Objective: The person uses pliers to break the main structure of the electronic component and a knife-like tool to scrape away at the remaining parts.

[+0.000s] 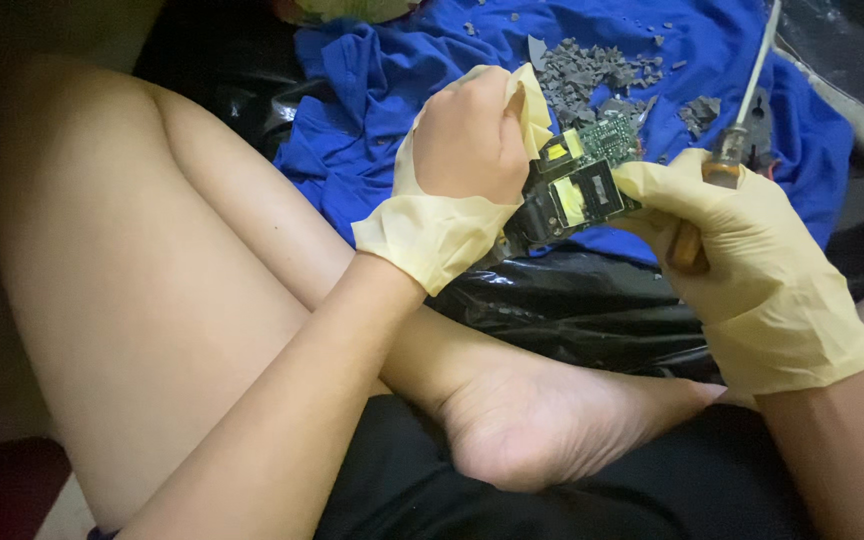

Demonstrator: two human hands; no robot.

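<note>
Item: green circuit board (592, 175), held in the air between both hands, above the near edge of a blue cloth (372, 90) and a black plastic sheet (572, 300).

Hidden or unclear: the board's left end is covered by the left hand (467, 135); its underside cannot be seen. The fingertips of both hands are out of sight behind the board or tool. The metal shaft of the screwdriver (727, 160) runs off the top edge of the view, so its tip is cut off. A pale object at the top edge, above the cloth, is too cropped to identify. A grey tool-like shape at the cloth's right edge is partly hidden and unclear.

Hands: the left hand, in a torn yellowish glove that leaves the back of the hand bare, is curled closed around the board's left end, wrist bent, forearm crossing over the knee. The right hand (742, 240), in a whole yellowish glove, is closed around the screwdriver's amber handle, with the thumb side touching the board's right end.

Markings: the board carries two yellow-taped block components set in black frames, one near the left hand, one mid-board.

Also present: a heap of grey broken fragments (592, 70) on the cloth near its far edge, scattered bits around it; bare crossed legs and a foot (552, 420) in front.
</note>
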